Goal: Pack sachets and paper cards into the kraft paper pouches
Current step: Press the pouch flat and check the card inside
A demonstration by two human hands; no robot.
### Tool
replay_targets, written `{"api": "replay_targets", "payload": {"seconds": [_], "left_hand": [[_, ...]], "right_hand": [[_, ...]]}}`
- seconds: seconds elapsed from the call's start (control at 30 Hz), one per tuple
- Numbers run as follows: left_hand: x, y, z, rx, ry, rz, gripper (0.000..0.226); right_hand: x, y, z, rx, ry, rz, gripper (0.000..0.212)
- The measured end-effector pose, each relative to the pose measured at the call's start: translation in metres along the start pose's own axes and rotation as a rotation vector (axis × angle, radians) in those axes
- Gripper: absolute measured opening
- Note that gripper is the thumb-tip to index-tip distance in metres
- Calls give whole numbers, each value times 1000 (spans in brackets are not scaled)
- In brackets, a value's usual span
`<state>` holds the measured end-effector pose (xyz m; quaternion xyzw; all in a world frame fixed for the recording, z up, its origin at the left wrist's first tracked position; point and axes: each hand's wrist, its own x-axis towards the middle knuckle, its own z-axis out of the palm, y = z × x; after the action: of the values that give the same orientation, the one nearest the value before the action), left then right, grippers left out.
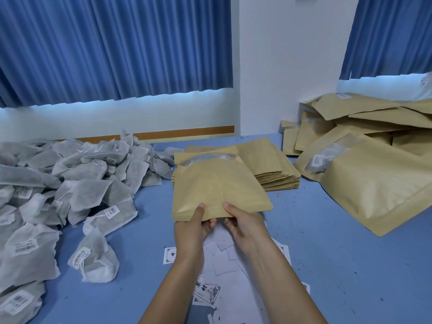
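Note:
I hold one kraft paper pouch [217, 185] above the blue table, its open mouth pointing away from me. My left hand [195, 226] pinches its near edge, thumb on top. My right hand [243, 224] grips the same edge just to the right. Behind the pouch lies a flat stack of kraft pouches [271, 164]. A heap of grey sachets [70, 178] with barcode labels covers the left of the table. White paper cards [224, 272] lie scattered under my forearms, some printed side up.
A pile of bulging kraft pouches [364, 160] fills the right side of the blue table [339, 253]. Blue curtains and a white wall stand behind the table.

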<state>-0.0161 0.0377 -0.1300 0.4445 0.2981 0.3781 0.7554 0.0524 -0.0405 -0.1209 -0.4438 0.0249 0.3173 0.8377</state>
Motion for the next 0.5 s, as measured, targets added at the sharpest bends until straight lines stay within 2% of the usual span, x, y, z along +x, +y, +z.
{"api": "replay_targets", "payload": {"seconds": [0.13,0.3,0.5], "left_hand": [[-2,-2,2,26,-26,32,6],[-2,-5,2,45,-14,25,14],[-5,-8,3,167,-36,16,7]], "right_hand": [[1,0,0,-7,49,-65,18],[-4,11,7,-34,-22,-15,12],[-1,11,5,-79,49,-55,10]]}}
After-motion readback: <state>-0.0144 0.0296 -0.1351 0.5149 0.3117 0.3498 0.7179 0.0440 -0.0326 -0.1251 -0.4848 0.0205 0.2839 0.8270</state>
